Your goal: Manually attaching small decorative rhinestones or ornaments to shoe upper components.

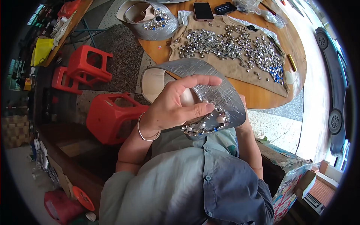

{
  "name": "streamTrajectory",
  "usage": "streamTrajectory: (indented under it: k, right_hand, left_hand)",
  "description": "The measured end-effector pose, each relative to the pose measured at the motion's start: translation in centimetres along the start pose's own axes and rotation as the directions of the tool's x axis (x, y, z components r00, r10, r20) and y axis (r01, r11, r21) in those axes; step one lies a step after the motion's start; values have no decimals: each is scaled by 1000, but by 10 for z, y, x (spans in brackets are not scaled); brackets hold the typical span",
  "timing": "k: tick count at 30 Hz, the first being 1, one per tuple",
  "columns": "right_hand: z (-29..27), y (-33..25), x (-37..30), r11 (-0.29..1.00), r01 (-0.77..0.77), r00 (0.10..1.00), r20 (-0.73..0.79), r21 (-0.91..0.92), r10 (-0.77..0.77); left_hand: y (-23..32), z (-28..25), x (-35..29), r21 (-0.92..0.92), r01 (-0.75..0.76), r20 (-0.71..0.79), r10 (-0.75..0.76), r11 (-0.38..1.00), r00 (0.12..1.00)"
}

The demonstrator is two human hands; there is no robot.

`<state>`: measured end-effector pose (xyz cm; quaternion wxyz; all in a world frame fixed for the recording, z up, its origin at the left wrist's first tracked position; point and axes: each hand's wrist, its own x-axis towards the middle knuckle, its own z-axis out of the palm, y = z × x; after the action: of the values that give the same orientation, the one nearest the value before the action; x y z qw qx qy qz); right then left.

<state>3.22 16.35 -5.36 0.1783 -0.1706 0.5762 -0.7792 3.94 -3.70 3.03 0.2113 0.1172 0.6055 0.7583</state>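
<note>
Held in front of my chest is a silver, scratch-textured shoe upper with a beige lining. Clear, pearly and blue stones cluster along its lower edge. My left hand, with a bangle at the wrist, grips it; the thumb rests on the stones and the index finger stretches across the silver face. Its other fingers are partly hidden. Behind the right edge, my right hand holds the piece, its fingers mostly out of sight.
On the round wooden table, many loose stones lie on a tan cloth. Nearby are more silver uppers with stones, a phone and a yellow tube. Red stools stand at left.
</note>
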Motion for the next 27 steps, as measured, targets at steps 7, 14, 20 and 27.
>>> streamTrajectory:
  k: [7,14,20,27]
  right_hand:
    - [4,-3,-7,989,54,998,-19,-141,-58]
    - [16,0,-8,997,53,995,-92,48,-48]
    - [19,-8,-7,992,22,1000,-15,122,-20]
    - [24,-6,-10,993,-32,994,-95,118,43]
  left_hand:
    - [0,-1,0,4,78,-4,-78,997,997]
    - [-5,0,3,-13,-34,7,34,999,999]
    - [-3,-4,2,-117,-5,57,12,993,998]
    - [-4,-2,5,-170,57,71,-46,984,996]
